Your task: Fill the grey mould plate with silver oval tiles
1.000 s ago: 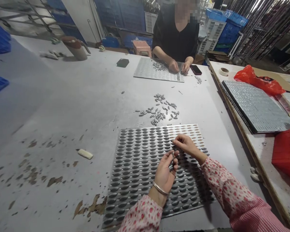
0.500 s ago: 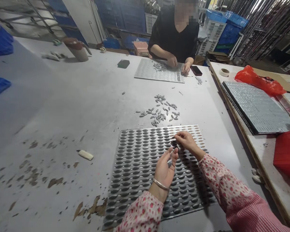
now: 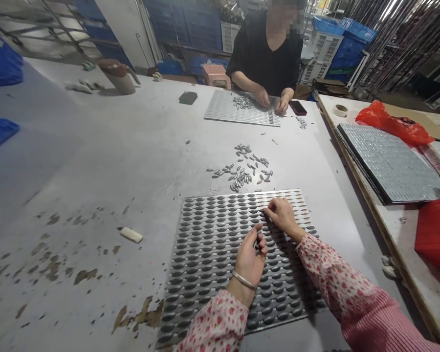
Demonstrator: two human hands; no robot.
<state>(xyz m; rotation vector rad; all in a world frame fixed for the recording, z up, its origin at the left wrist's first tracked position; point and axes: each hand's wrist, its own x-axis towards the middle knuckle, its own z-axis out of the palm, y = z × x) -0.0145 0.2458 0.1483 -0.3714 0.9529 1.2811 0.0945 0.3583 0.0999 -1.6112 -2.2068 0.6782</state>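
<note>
A flat metal tray (image 3: 247, 335) with rows of slots lies on the table before me, most rows filled with dark grey oval pieces (image 3: 205, 241). Over its middle, my left hand (image 3: 251, 254) is turned partly palm up with curled fingers; small dark oval pieces show between them. My right hand (image 3: 281, 215) is just above and to the right, thumb and forefinger pinched at the end of a filled row, by a dark oval piece. Slots to the right of it, near the upper corner, look bare. Beyond the tray's far edge lies a scattered heap of loose oval pieces (image 3: 242, 178).
Across the white table (image 3: 95, 171), a person in black works at another tray (image 3: 220, 105). A phone (image 3: 298, 107), a jug (image 3: 117, 77), a dark block (image 3: 188, 98) and a pale-handled tool (image 3: 131, 234) lie about. The right-hand table holds stacked trays (image 3: 392, 161) and a red bin (image 3: 434, 234).
My left hand's fingers have curled inward over the pieces. My right hand has shifted slightly, its fingertips now down at the tray's row. The person opposite has moved a hand a little.
</note>
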